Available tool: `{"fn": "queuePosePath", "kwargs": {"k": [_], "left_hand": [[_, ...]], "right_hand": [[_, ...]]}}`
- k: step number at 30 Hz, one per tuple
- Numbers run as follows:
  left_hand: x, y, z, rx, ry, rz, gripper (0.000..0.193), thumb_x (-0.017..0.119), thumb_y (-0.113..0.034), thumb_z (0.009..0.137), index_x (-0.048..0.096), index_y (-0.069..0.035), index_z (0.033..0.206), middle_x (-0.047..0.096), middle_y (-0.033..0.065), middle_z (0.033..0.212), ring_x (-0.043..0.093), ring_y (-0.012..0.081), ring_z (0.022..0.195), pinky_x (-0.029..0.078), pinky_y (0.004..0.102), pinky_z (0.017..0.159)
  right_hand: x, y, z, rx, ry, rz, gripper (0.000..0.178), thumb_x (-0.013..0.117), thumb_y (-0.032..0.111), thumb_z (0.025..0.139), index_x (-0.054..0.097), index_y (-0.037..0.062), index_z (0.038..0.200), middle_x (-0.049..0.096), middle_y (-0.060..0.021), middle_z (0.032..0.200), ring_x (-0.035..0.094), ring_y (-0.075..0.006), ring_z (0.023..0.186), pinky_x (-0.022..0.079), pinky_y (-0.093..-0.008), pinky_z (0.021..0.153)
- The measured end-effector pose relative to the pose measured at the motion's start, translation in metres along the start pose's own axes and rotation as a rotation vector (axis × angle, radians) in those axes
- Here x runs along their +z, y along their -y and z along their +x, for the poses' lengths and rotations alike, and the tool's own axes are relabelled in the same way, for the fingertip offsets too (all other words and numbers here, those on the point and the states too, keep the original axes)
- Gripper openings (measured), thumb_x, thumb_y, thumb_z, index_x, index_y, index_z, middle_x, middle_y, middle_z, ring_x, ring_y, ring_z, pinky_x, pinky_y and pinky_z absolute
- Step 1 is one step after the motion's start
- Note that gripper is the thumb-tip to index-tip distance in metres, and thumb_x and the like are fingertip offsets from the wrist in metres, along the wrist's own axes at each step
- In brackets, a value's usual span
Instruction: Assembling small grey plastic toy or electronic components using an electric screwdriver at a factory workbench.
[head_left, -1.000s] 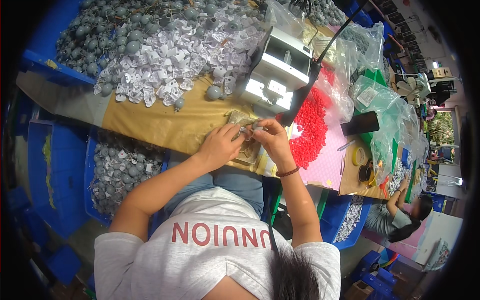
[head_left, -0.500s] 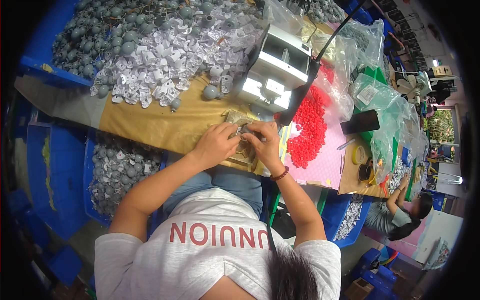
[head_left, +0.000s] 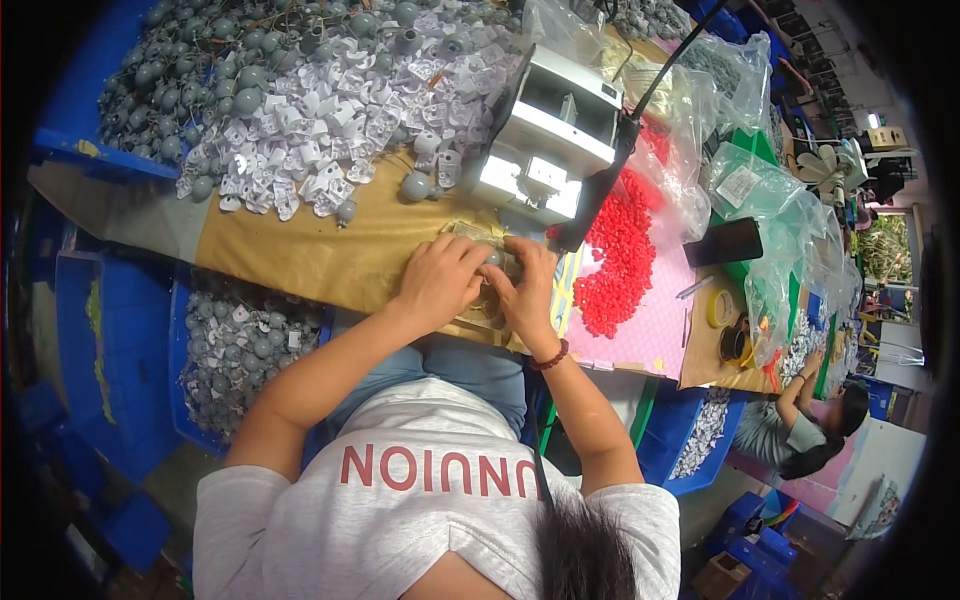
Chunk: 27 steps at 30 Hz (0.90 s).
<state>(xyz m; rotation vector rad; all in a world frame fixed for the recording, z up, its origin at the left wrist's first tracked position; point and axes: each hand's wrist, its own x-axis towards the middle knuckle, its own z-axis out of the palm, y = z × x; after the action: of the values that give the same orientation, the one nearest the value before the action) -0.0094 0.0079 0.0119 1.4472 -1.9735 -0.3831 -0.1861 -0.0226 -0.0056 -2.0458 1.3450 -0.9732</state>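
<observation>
Both hands meet over a small tan block-like fixture [head_left: 482,318] at the front edge of the table. A grey ball-shaped part [head_left: 493,257] shows between the fingertips, at the fixture. My left hand [head_left: 440,280] has its fingers curled together against the ball's left side. From the right, my right hand [head_left: 530,290] pinches in with thumb and index finger, a beaded bracelet on its wrist. The fingers hide most of the fixture's inside and whatever else lies there.
White plastic pieces [head_left: 320,140] and grey balls [head_left: 165,95] are heaped at the back left. A white machine [head_left: 545,135] stands behind my right hand. Red parts [head_left: 615,270], a phone [head_left: 725,242] and tape [head_left: 719,308] lie rightward. Another person [head_left: 790,425] works at far right.
My left hand has shifted slightly right and its fingers now reach further over the fixture. My right hand has dropped slightly, its thumb still at the grey ball.
</observation>
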Motion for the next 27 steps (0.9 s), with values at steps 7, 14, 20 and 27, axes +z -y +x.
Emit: {"fn": "queuePosePath", "kwargs": {"k": [7,14,20,27], "left_hand": [[0.009,0.001,0.002,0.023,0.036,0.083,0.030,0.073,-0.013,0.076,0.066,-0.011,0.106,0.062,0.0025,0.099,0.058,0.0234,0.099,0.045,0.0396,0.081],[0.008,0.003,0.001,0.051,0.006,0.075,0.029,0.071,-0.013,0.076,0.064,-0.012,0.104,0.062,0.0031,0.095,0.058,0.0238,0.099,0.044,0.0404,0.083],[0.010,0.005,0.001,0.029,0.039,0.056,0.035,0.072,-0.014,0.076,0.067,-0.011,0.110,0.063,0.0055,0.100,0.059,0.0261,0.102,0.046,0.0416,0.083],[0.010,0.004,0.001,0.008,0.053,0.069,0.032,0.071,-0.016,0.076,0.068,-0.010,0.107,0.064,0.0064,0.100,0.059,0.0266,0.101,0.048,0.0416,0.083]], "right_hand": [[-0.049,-0.038,0.083,-0.041,-0.507,-0.118,0.041,0.062,0.002,0.091,0.051,-0.0045,0.130,0.063,-0.0166,0.116,0.059,-0.0254,0.102,0.047,-0.0350,0.089],[-0.064,-0.042,0.095,0.121,-0.498,0.331,0.060,0.075,0.002,0.086,0.043,-0.0020,0.136,0.059,-0.0115,0.117,0.059,-0.0157,0.103,0.050,-0.0288,0.088],[-0.092,0.072,0.116,-0.177,-0.414,0.756,0.062,0.068,-0.009,0.086,0.037,-0.0038,0.139,0.064,-0.0054,0.082,0.064,-0.0135,0.070,0.054,-0.0271,0.073],[-0.060,0.066,0.158,-0.132,-0.318,0.689,0.050,0.069,0.000,0.086,0.043,-0.0054,0.129,0.065,-0.0061,0.078,0.063,-0.0140,0.064,0.052,-0.0284,0.064]]}}
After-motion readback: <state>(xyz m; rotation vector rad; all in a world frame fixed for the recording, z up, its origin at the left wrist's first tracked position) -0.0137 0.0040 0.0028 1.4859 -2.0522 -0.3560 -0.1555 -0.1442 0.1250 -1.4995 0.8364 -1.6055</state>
